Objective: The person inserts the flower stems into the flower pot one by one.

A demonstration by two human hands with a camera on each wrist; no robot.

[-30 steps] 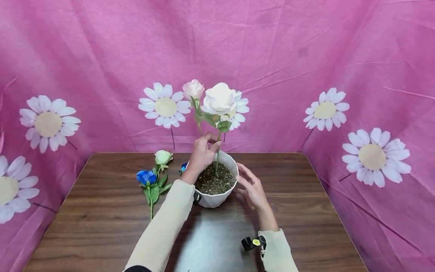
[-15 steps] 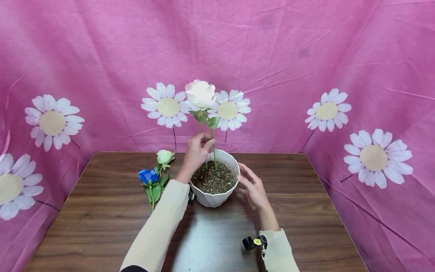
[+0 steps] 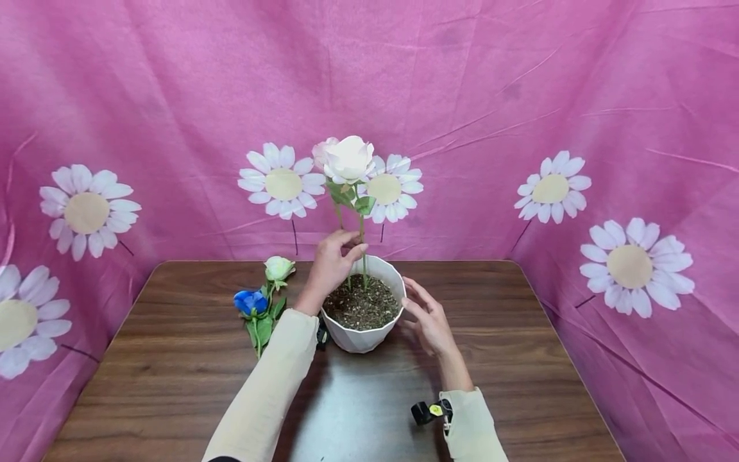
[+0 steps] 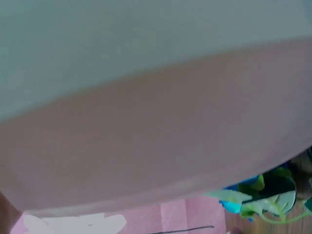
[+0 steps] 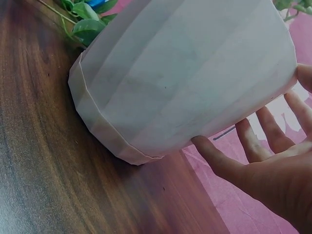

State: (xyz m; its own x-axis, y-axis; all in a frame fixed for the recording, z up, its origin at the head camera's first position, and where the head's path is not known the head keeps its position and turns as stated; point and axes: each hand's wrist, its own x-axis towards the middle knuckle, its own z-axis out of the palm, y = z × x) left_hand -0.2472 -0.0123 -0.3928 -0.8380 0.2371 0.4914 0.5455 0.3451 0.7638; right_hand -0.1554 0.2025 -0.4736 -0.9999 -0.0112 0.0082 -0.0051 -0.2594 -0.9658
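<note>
left hand [image 3: 331, 262] apparently pinching stem [image 3: 362, 228]; right hand [image 3: 430, 324], fingers extended, touching pot [image 3: 359, 340]; table edge [image 3: 563, 359] well apart.

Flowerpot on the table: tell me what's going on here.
Someone's left hand holds a white rose by its stem, which stands in the soil of the flowerpot, with a pink rose close behind it. The right hand touches the flowerpot's side. A blue rose and a greenish-white rose lie on the table, left of the flowerpot.
</note>
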